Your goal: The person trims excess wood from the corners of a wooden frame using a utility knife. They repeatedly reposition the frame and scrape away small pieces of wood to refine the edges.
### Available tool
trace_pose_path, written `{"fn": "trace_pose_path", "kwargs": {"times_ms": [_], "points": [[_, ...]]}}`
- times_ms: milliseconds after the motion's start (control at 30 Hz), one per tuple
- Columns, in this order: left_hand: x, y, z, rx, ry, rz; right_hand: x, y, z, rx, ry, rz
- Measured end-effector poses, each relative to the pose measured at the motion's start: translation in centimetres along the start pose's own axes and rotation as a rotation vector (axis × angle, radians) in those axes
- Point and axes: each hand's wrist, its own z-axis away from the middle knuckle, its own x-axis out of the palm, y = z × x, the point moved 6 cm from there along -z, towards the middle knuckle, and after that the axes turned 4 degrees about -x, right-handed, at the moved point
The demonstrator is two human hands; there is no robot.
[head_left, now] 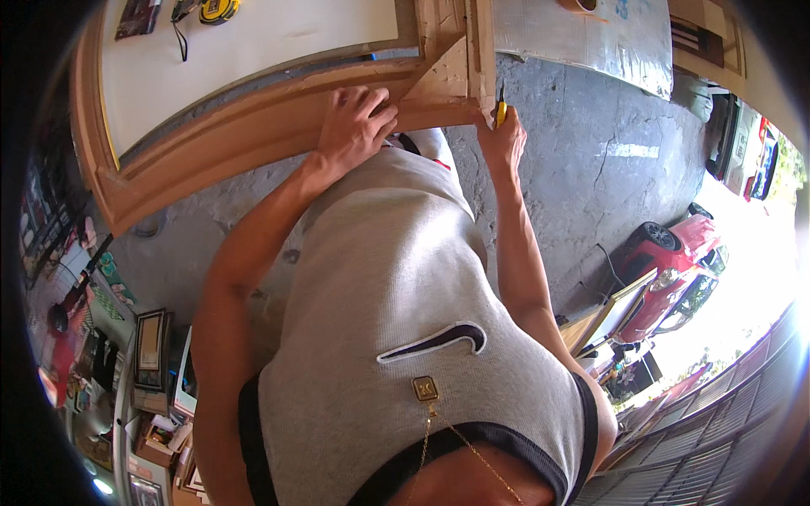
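Note:
A large brown wooden frame (253, 126) stretches across the upper left, with a white panel (253, 42) inside it. A triangular wooden brace (440, 74) sits at its near right corner. My left hand (359, 125) lies on the frame's near rail with its fingers bent against the wood. At the right end of that rail, my right hand (504, 143) is closed around a yellow utility knife (501, 113), whose thin dark tip points away from me. The thumb side of that hand is at the frame's corner; whether it touches is unclear.
A yellow tape measure (219, 10) and a dark strapped item (183, 17) lie on the white panel. A silvery covered surface (591, 42) stands far right. Below is grey concrete floor (582, 152). A red car (675, 261) is at right; picture frames (152, 350) lean at lower left.

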Motion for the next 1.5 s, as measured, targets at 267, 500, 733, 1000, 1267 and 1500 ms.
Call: {"fn": "trace_pose_path", "kwargs": {"times_ms": [267, 500, 733, 1000, 1267, 1500], "points": [[0.2, 1.0, 0.2, 0.134, -0.083, -0.021, 0.9, 0.5, -2.4, -0.134, 0.145, 0.021], [1.0, 3.4, -1.4, 0.045, -0.109, -0.049, 1.2, 0.6, -2.6, 0.108, -0.026, -0.138], [-1.2, -0.8, -0.2, 0.026, 0.028, 0.279, 1.9, 0.6, -2.6, 0.018, -0.108, -0.36], [-1.1, -3.7, -0.5, -0.299, 0.034, 0.215, 3.5, -0.1, -2.4, -0.158, -0.166, -0.36], [1.1, -1.0, 0.9, -0.445, 0.288, -0.019, 4.3, 7.4, -3.9, 0.276, -0.416, -1.257], [0.8, 2.3, 4.1, -0.437, 0.312, -0.144, 3.2, 7.3, -1.2, 0.199, -0.693, -1.329]]}}
